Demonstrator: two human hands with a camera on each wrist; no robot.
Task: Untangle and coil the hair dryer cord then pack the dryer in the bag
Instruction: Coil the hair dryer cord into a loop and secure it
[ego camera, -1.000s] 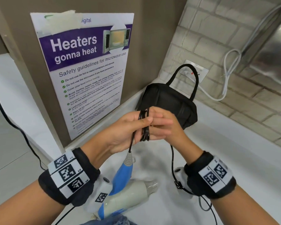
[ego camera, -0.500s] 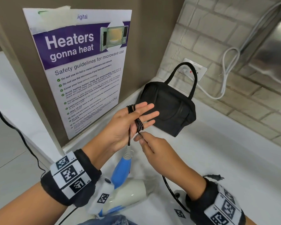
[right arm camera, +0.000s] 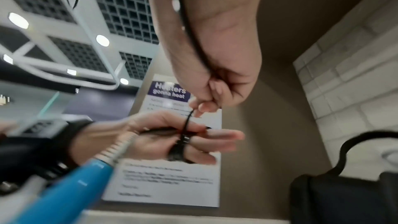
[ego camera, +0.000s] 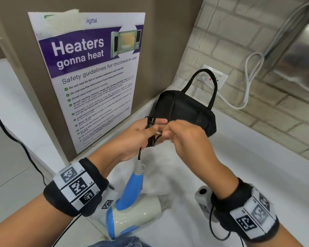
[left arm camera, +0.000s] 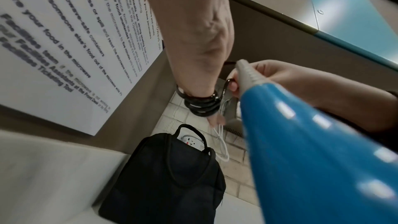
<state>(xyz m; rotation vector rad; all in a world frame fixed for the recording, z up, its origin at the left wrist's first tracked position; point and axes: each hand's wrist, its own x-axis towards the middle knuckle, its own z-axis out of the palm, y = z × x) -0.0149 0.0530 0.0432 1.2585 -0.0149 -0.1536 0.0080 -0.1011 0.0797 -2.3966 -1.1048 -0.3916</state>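
A white and blue hair dryer point(ego camera: 132, 216) lies low at the counter edge, its blue handle point(left arm camera: 312, 159) pointing up toward my hands. Its black cord point(ego camera: 151, 132) is wound in several loops round the straight fingers of my left hand point(ego camera: 141, 132), whose thumb lies over the strand. The loops show clearly in the left wrist view, cord point(left arm camera: 202, 106). My right hand point(ego camera: 182, 138) is just right of the coil and pinches the free end of the cord point(right arm camera: 189, 113) between thumb and fingers. The black bag point(ego camera: 185, 111), handle up, stands behind my hands.
A microwave safety poster point(ego camera: 96, 77) hangs on the brown wall at the left. A wall socket point(ego camera: 216, 77) with a white cable point(ego camera: 246, 86) sits on the brick wall behind the bag. The white counter point(ego camera: 248, 175) stretches to the right. A metal appliance point(ego camera: 301, 50) is at the top right.
My right hand has come up from below the left hand to the coil, carrying the cord end over the fingers. The left hand has kept its place.
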